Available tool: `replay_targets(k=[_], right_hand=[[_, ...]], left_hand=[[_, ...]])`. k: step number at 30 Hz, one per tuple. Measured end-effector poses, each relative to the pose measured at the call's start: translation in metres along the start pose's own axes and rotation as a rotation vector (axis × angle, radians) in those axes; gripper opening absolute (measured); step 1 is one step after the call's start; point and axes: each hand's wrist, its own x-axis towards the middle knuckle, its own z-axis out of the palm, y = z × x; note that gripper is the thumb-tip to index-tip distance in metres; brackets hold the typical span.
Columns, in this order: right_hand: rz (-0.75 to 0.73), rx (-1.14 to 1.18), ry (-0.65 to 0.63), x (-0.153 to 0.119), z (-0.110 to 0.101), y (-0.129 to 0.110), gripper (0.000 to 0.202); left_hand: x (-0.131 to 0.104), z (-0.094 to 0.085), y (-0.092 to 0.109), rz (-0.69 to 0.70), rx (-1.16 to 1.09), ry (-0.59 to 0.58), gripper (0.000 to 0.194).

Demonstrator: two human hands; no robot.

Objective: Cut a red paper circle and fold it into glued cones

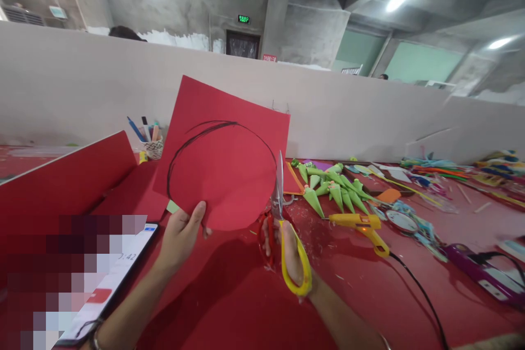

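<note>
A sheet of red paper [221, 175] with a hand-drawn black circle stands raised in front of me. My left hand [182, 235] pinches its lower left edge, thumb on the near face. The lower part of the sheet has a rounded cut edge that follows the circle. My right hand [289, 249] grips scissors [302, 270] with one yellow and one red handle. Their blades point upward at the right side of the sheet, by the drawn line. Whether the blades touch the paper there is hard to tell.
A yellow glue gun [356, 222] lies to the right, near green paper cones [334, 188]. A purple power strip [484, 276] is at far right. On the left are a phone [118, 279], a folded red board [69, 180] and a pen cup [153, 147]. A pale partition [369, 115] stands behind.
</note>
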Motion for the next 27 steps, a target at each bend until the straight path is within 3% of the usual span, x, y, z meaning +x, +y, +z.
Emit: replay_targets(k=[8, 14, 20, 27], right_hand=[[0.078, 0.011, 0.023, -0.002, 0.0, -0.003, 0.053], [0.05, -0.019, 0.058, -0.003, 0.003, -0.004, 0.053], [0.075, -0.075, 0.051, -0.002, -0.001, 0.003, 0.051], [0.039, -0.123, -0.021, 0.0, -0.005, 0.005, 0.048]], left_hand=[[0.0, 0.0, 0.001, 0.006, 0.0, 0.002, 0.042], [0.001, -0.002, -0.006, -0.062, -0.012, 0.039, 0.042], [0.01, -0.007, -0.016, -0.05, -0.1, 0.28, 0.032], [0.014, -0.014, -0.017, -0.024, -0.072, 0.328, 0.027]])
